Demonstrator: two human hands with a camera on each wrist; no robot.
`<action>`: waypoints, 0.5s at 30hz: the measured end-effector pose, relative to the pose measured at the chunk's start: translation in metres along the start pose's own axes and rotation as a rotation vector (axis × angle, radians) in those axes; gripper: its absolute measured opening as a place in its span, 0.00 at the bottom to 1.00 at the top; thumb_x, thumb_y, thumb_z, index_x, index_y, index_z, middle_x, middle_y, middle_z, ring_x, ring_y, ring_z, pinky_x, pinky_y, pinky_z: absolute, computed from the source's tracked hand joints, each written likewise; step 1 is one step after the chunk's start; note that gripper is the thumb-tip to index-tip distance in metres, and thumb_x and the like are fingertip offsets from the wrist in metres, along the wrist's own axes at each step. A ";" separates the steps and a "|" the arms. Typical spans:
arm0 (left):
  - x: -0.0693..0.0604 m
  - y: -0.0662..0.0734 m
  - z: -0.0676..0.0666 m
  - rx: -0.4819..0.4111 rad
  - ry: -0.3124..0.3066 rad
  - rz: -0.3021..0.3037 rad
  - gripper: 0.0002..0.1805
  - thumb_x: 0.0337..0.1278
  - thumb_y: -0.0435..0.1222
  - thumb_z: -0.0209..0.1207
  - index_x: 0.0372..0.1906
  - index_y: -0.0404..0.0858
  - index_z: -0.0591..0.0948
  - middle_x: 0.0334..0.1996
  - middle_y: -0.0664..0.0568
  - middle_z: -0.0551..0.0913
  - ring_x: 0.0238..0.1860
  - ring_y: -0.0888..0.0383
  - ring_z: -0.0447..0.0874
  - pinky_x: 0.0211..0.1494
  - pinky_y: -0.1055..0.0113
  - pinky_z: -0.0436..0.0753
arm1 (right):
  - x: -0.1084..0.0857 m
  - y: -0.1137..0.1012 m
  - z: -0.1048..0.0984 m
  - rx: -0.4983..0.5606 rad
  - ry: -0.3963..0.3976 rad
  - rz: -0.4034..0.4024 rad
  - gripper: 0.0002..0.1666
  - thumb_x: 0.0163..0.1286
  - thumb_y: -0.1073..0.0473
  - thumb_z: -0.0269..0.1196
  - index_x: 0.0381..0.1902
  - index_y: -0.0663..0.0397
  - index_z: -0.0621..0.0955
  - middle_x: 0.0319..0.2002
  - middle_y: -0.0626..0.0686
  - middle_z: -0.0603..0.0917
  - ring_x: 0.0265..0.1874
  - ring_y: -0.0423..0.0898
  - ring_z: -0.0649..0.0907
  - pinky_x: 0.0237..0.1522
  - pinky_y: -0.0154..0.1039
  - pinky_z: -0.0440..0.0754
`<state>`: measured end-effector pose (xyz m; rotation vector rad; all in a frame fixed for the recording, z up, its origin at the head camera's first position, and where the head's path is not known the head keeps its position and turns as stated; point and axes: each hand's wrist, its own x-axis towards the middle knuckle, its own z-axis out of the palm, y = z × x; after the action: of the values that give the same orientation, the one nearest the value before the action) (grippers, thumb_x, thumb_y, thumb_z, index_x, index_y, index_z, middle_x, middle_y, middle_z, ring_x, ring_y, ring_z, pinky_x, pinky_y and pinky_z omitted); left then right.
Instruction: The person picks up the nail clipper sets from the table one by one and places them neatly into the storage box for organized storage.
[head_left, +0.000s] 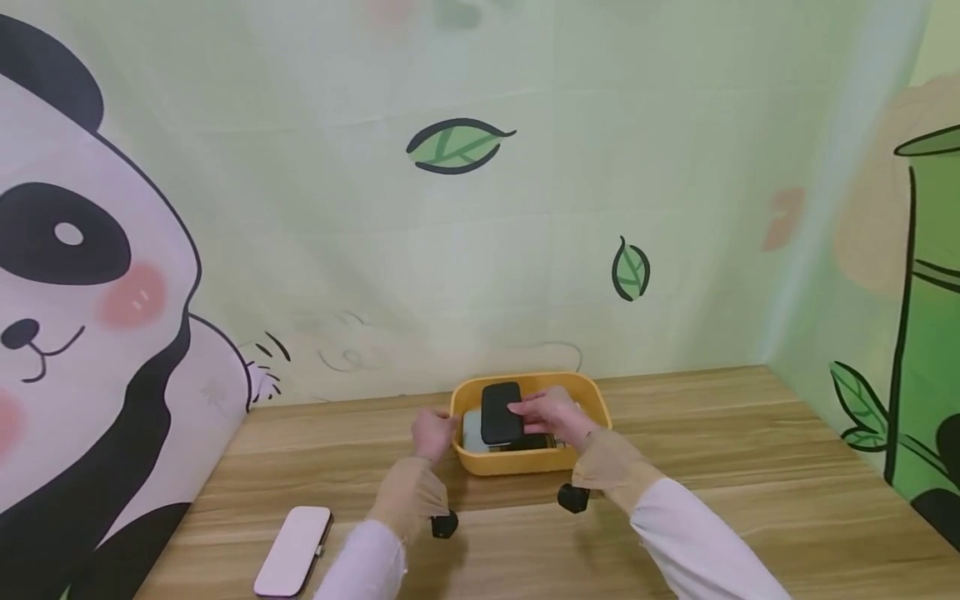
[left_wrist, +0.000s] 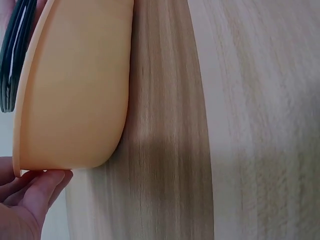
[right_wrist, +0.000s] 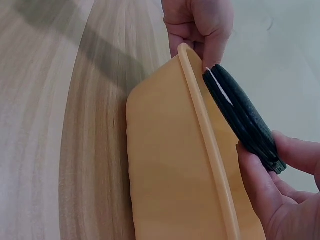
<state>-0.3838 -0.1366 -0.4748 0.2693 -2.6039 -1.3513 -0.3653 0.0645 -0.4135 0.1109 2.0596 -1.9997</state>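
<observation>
A yellow-orange plastic basket [head_left: 517, 464] stands on the table near the back wall. My left hand [head_left: 432, 433] grips its left end, with fingers and thumb at the rim, as the left wrist view of the basket [left_wrist: 75, 90] also shows. Over the basket's opening my right hand [head_left: 557, 412] pinches a black wallet [head_left: 501, 414] between thumb and fingers. Seen edge-on in the right wrist view, the wallet [right_wrist: 245, 120] has several dark layers and a thin pale strip. Inside the basket lie a light grey item [head_left: 472, 431] and something dark, both partly hidden.
A flat white rectangular device [head_left: 294, 552] with a dark edge lies on the wooden table [head_left: 697, 467], front left. Behind the basket rises a wall covering [head_left: 360, 250] printed with a panda, leaves and bamboo.
</observation>
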 end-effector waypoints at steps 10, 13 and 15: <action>0.090 -0.106 0.067 0.031 0.067 0.120 0.11 0.47 0.39 0.63 0.27 0.33 0.84 0.23 0.48 0.81 0.24 0.55 0.75 0.23 0.66 0.74 | 0.010 0.005 0.014 -0.039 0.008 -0.003 0.22 0.55 0.69 0.65 0.45 0.78 0.74 0.33 0.64 0.81 0.26 0.50 0.81 0.29 0.42 0.81; 0.098 -0.115 0.075 0.029 0.072 0.102 0.11 0.46 0.40 0.65 0.27 0.34 0.84 0.23 0.49 0.81 0.24 0.55 0.75 0.23 0.66 0.74 | 0.013 0.009 0.017 -0.068 0.022 -0.002 0.21 0.55 0.70 0.65 0.44 0.79 0.74 0.31 0.65 0.81 0.25 0.50 0.81 0.27 0.42 0.81; 0.104 -0.122 0.080 0.020 0.059 0.075 0.11 0.45 0.42 0.66 0.27 0.38 0.85 0.24 0.52 0.81 0.25 0.56 0.76 0.25 0.66 0.75 | 0.014 0.011 0.018 -0.078 0.029 0.006 0.21 0.55 0.71 0.65 0.44 0.79 0.74 0.31 0.65 0.81 0.25 0.50 0.81 0.26 0.42 0.81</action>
<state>-0.4962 -0.1690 -0.6111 0.2082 -2.5541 -1.2734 -0.3737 0.0449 -0.4280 0.1317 2.1501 -1.9221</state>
